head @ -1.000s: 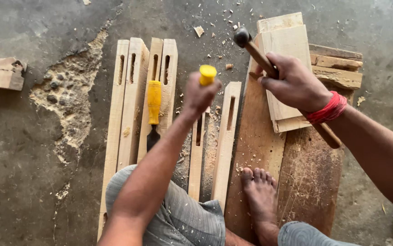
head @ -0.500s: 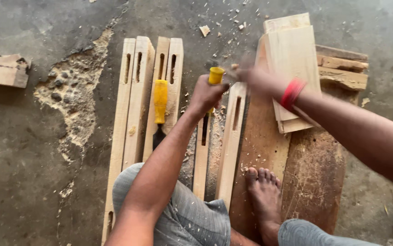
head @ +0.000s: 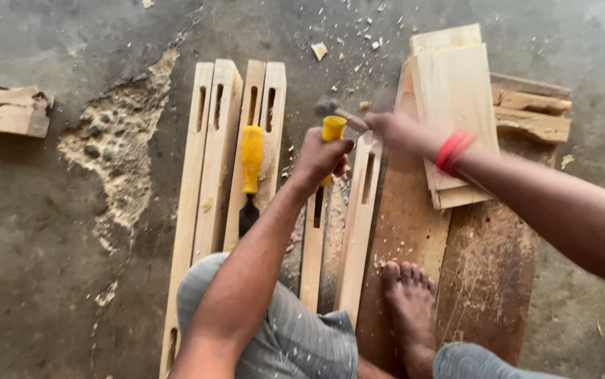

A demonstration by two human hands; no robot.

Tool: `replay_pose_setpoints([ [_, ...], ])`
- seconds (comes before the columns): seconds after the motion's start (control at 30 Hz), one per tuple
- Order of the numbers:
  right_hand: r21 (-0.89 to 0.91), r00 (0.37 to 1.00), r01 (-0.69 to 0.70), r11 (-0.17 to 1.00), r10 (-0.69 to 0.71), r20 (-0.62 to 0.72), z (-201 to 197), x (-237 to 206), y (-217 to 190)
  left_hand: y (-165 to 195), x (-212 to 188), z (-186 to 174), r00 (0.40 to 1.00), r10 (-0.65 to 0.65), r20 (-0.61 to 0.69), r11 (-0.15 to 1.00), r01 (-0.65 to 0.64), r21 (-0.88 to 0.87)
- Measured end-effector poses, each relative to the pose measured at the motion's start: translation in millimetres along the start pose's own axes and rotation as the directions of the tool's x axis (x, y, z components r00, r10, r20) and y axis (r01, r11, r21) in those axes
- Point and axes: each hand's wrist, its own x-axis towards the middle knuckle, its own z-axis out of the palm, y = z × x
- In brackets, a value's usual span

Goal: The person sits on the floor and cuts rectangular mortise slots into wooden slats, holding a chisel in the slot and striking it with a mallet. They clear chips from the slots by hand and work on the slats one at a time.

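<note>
Near the left edge of the grey concrete floor [head: 50,281] a rough wooden block [head: 6,109] is seen. A spare yellow-handled chisel [head: 250,172] is laid on four slotted pale wooden rails [head: 232,140]. The left hand [head: 320,158] is closed around an upright yellow-handled chisel [head: 332,130], set on a narrow pale rail [head: 314,245]. The right hand [head: 397,132] is wrapped around a blurred dark-headed hammer [head: 330,107], just beside the chisel top.

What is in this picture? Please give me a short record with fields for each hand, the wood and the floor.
left hand: grips a yellow-handled chisel, held upright on a slotted wooden slat
right hand: blurred, holds a hammer beside the chisel top
spare chisel: lies on four slotted slats
boards: stacked at right
bare foot: on a plank
floor: concrete, wood chips
</note>
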Motion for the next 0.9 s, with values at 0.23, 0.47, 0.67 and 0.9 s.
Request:
replay_pose_setpoints([
  [0.23,0.595,0.974,-0.185,0.782,0.226,0.005,18,-10,22,4,-20,-4,0.997,0.063,-0.038,0.994,-0.066,-0.082],
  [0.47,0.365,0.917,-0.350,0.863,0.236,0.321,70,-104,7,25,-94,17,0.879,0.476,-0.013,0.836,-0.448,0.317],
  [0.67,0.671,0.940,-0.317,0.670,0.315,0.129,56,-182,-19,61,-143,-24,0.778,0.605,-0.169,0.734,-0.627,-0.263],
  [0.9,0.787,0.922,-0.332,0.519,0.356,0.153,44,-201,-41,40,-143,2,0.873,0.464,-0.152,0.864,-0.484,-0.141],
])
